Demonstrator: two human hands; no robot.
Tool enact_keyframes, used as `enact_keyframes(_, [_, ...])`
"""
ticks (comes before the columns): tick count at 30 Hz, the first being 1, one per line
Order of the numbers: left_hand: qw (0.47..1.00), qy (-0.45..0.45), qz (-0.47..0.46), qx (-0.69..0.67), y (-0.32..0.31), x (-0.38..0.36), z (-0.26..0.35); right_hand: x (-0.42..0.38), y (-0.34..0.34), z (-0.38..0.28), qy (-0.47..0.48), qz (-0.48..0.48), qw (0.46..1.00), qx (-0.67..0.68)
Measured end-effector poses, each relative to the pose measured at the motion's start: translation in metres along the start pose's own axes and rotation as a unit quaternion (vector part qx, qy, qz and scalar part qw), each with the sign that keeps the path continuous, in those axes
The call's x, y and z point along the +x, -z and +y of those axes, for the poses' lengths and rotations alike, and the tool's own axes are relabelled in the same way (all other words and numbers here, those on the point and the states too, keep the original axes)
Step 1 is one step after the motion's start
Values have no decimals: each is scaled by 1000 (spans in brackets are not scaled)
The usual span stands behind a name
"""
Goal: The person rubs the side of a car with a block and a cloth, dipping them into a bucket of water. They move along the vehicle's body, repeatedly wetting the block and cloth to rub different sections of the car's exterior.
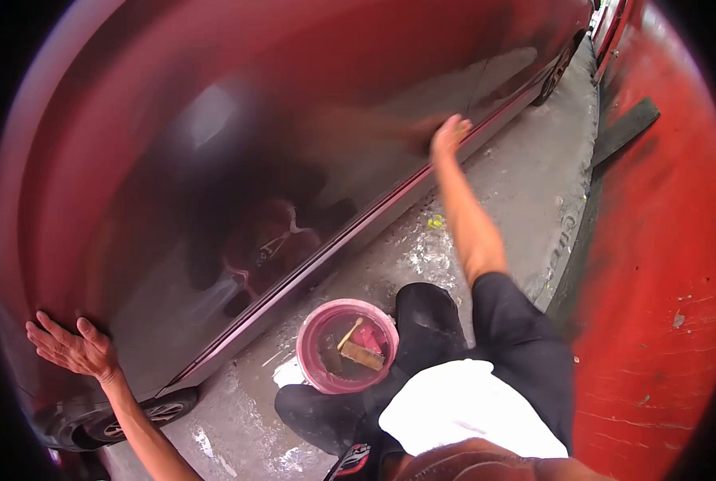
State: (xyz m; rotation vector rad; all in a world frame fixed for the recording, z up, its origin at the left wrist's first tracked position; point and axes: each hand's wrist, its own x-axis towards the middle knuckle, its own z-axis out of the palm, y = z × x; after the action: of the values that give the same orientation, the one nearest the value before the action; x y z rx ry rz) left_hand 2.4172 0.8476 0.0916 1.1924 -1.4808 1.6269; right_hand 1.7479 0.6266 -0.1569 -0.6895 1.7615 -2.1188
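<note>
My left hand [73, 349] rests on the dark red car [310, 104] at the lower left, its fingers spread and nothing in it. Farther along the body, my right hand [451, 135] is at the lower door panel, close above the sill. It is seen edge-on and slightly blurred; its fingers look stretched out, and no object shows in it. Between my knees stands a pink bucket [308, 370] of murky water. A brush [361, 355] with a wooden-looking block, a light-handled thin brush [350, 333] and a pink piece [367, 337] lie inside it.
Wet, stained grey concrete [526, 184] runs along the car. A red panel or wall [654, 280] rises close on the right, with a dark board [626, 132] against it. The car's wheels [161, 413] are at both ends.
</note>
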Motion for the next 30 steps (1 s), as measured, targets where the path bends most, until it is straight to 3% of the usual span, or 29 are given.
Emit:
enact_keyframes(1, [1000,9,-3,1,0,-2,0,-3,6,-35,-51,33,998,-20])
enact_keyframes(3, [1000,11,-6,-3,0,-4,1,-3,-11,-11,-38,81,995,-35])
enact_keyframes(4, [1000,14,-2,0,0,-3,1,-43,-21,-12,-54,86,994,-48])
enact_keyframes(6, [1000,10,-1,-4,-2,-5,0,-174,-49,3,67,68,993,-64])
enact_keyframes(7, [1000,13,4,1,-2,-4,-1,-242,-58,-1,35,28,997,-71])
enact_keyframes(8, [1000,10,3,1,0,-3,0,-269,-51,-20,129,45,990,-46])
enact_keyframes(11, [1000,19,-7,-4,-3,-5,-2,-146,-32,69,101,2,985,-138])
enact_keyframes(12, [1000,11,-6,-2,-5,-6,-4,-103,-16,33,-18,34,995,-92])
enact_keyframes(14, [1000,3,-14,16,-1,-8,-9,-44,0,28,-74,37,992,98])
enact_keyframes(15, [1000,4,-14,8,1,-6,-5,-8,-4,70,-87,67,982,152])
enact_keyframes(17, [1000,1,-20,1,1,-4,0,37,-1,134,-85,35,978,189])
enact_keyframes(19, [1000,-1,9,-8,-1,-2,0,19,-8,131,-77,7,969,234])
enact_keyframes(21, [1000,5,15,-14,-1,0,4,-49,-12,43,-61,59,992,93])
enact_keyframes(23, [1000,17,11,-16,1,1,9,-159,-32,8,78,-20,997,-20])
enact_keyframes(24, [1000,21,8,-15,2,0,8,-237,-46,-31,123,-64,988,63])
enact_keyframes(25, [1000,17,9,-16,3,0,5,-308,-57,-29,290,-120,948,-48])
enact_keyframes(26, [1000,9,1,-14,2,-2,2,-368,-60,-15,377,-221,893,-107])
enact_keyframes(27, [1000,3,-2,-12,0,-1,2,-406,-70,6,433,-220,869,-92])
enact_keyframes(29, [1000,0,6,-18,1,3,4,-364,-51,7,485,-273,814,-167])
enact_keyframes(30, [1000,-2,5,-23,1,2,4,-315,-41,-2,434,-185,875,-110])
